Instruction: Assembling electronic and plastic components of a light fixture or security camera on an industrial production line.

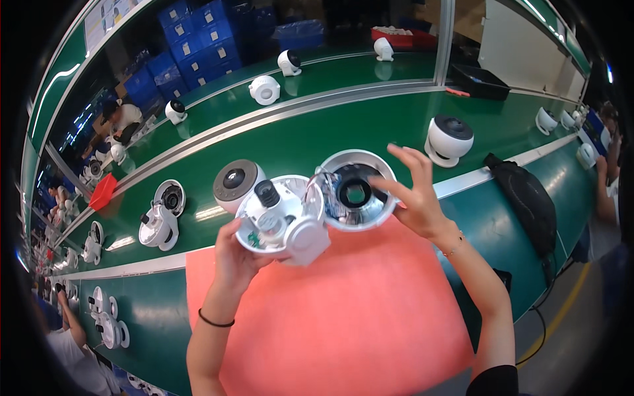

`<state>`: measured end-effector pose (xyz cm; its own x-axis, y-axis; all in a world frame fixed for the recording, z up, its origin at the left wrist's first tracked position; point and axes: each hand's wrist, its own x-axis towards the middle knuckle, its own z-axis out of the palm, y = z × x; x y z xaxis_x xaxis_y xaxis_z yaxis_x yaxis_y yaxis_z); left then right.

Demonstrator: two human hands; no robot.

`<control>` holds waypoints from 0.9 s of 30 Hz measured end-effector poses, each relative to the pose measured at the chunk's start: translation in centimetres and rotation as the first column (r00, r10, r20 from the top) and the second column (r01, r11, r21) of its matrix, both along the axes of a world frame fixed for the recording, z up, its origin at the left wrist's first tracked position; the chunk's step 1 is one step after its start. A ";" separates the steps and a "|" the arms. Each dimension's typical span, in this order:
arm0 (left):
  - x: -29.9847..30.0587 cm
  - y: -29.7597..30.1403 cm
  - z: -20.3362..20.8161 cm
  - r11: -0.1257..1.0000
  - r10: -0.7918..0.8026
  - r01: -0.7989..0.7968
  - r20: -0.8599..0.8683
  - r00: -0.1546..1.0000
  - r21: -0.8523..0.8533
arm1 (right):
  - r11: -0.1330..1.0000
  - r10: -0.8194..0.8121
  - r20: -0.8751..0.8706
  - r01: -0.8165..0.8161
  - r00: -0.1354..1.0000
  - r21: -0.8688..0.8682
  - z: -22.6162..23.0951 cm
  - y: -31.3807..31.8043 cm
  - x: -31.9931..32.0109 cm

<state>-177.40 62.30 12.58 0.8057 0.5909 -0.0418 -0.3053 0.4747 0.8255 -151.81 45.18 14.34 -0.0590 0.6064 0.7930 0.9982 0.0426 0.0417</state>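
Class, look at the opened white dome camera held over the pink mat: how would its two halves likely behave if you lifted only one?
The front shell would probably swing loose, since only thin wires seem to join it to the base half. Those wires look fragile. The left hand supports the base from below, suggesting it is light.

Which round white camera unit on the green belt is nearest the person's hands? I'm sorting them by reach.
The grey-faced white round camera unit, just beyond the left hand. The dark-topped white unit stands farther off, beyond the right hand.
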 end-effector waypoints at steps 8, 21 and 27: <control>-5.0 2.6 -1.6 0.998 0.004 -0.014 0.151 0.989 0.063 | 0.950 0.258 0.369 -0.304 0.893 0.072 0.3 -2.7 -4.9; 0.6 -3.1 -1.5 -0.481 -0.734 0.784 -0.669 -0.116 0.392 | 0.244 0.163 -0.900 -0.901 0.403 -0.359 2.8 -4.6 -18.8; -8.6 -3.7 0.5 0.293 -0.373 0.436 -0.319 0.872 0.851 | 0.173 0.020 -0.917 -0.904 0.399 -0.390 1.5 -3.4 -18.4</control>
<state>-186.01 58.56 13.12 0.9694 -0.0902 0.2284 -0.2435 -0.4740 0.8462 -170.17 41.80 15.82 -0.4523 0.8846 -0.1133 0.3664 0.0685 -0.9279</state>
